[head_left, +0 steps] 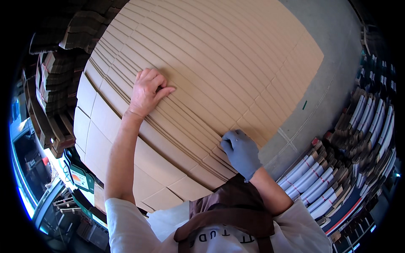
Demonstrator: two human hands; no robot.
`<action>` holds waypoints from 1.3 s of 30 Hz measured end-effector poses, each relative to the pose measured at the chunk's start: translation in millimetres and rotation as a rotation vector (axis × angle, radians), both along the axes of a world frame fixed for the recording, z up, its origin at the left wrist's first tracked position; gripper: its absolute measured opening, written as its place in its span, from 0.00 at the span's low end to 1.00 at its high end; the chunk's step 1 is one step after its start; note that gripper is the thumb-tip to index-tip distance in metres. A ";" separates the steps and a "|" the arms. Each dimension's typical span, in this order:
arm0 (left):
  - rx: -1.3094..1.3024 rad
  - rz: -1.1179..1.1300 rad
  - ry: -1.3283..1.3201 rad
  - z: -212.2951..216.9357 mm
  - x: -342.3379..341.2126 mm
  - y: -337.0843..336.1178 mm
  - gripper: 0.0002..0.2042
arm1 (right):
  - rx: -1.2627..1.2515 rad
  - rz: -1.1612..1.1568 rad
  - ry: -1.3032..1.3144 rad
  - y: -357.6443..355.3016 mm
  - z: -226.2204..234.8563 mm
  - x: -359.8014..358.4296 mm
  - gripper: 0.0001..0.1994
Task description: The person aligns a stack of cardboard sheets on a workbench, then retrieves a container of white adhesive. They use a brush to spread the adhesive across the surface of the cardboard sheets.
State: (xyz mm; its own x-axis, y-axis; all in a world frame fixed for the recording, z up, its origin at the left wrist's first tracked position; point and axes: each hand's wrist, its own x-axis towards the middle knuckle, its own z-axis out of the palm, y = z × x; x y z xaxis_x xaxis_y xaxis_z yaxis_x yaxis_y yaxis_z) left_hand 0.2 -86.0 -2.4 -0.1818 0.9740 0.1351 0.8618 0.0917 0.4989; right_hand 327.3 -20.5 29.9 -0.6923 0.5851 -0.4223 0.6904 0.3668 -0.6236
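The bare left hand (146,91) presses curled fingers (162,90) into the staggered edges of the flat cardboard sheets (211,63) fanned across the middle, while the grey-gloved right hand (241,152) pinches their near right edges.

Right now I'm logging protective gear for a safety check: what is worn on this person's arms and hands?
The left hand is bare, no glove. The right hand wears a grey glove ending at the wrist. Both forearms are uncovered; short white sleeves reach about the elbow. A brown apron covers the chest. No watch or rings are visible.
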 end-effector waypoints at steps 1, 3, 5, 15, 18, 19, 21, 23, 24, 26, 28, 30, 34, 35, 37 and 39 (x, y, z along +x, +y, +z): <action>-0.005 0.002 -0.003 -0.5 0.3 -0.2 0.15 | -0.006 0.000 -0.017 0.6 -0.7 -0.3 0.06; -0.013 0.005 -0.005 -0.4 -0.1 0.1 0.15 | -0.021 0.000 -0.018 2.5 -1.4 -1.2 0.06; -0.017 0.003 -0.005 0.8 -0.1 0.7 0.15 | -0.039 0.000 0.013 4.9 -1.1 -2.4 0.05; -0.091 -0.037 0.056 7.7 -0.8 5.2 0.14 | 0.188 0.137 0.005 2.6 -2.9 -9.4 0.05; -0.124 -0.036 0.056 10.1 -1.4 7.0 0.14 | 0.194 0.124 0.039 1.7 -5.7 -8.9 0.06; -0.128 -0.036 0.058 10.8 -1.4 7.3 0.14 | 0.191 0.122 0.041 1.4 -6.0 -9.2 0.06; -0.134 -0.039 0.062 12.5 -0.7 7.1 0.14 | 0.182 0.118 0.045 1.0 -7.1 -9.0 0.05; -0.116 -0.040 0.075 14.1 0.5 7.8 0.14 | 0.170 0.113 0.050 0.3 -9.4 -8.2 0.05; -0.107 -0.039 0.082 14.5 0.9 7.7 0.14 | 0.170 0.114 0.049 0.0 -10.3 -8.1 0.05; -0.103 -0.037 0.090 13.5 1.5 7.2 0.14 | 0.170 0.115 0.046 -0.5 -11.3 -8.1 0.05; -0.089 -0.025 0.100 12.7 2.8 5.8 0.13 | 0.145 0.098 0.034 -0.4 -9.5 -9.5 0.04; -0.063 -0.003 0.112 12.1 4.6 4.5 0.13 | 0.135 0.091 0.020 -0.9 -9.0 -10.6 0.04; -0.054 0.005 0.107 8.3 3.3 2.5 0.14 | 0.196 0.112 0.002 -3.2 -13.2 -10.9 0.05; -0.052 0.003 0.105 7.6 3.1 2.6 0.14 | 0.224 0.121 0.001 -4.0 -15.6 -10.5 0.06; -0.045 0.009 0.110 5.6 3.1 1.8 0.14 | 0.267 0.119 -0.014 -6.8 -19.4 -11.7 0.06; -0.033 0.025 0.128 1.1 3.7 0.0 0.14 | 0.268 0.105 -0.030 -8.2 -19.1 -13.1 0.06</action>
